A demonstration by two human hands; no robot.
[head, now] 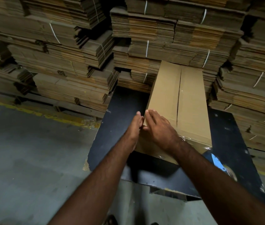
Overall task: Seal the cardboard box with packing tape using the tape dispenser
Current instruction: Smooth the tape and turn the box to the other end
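Both flat, fingers straight: left hand (135, 127) and right hand (158, 127) pressing tape onto cardboard box (191, 103) corner; probably next, reaching for tape dispenser (220, 164).

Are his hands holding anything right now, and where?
Nothing is gripped. Both hands lie flat on the box at its near left edge: the left hand against the side, the right hand on top. The tape dispenser lies untouched.

no readable text, labels or signs
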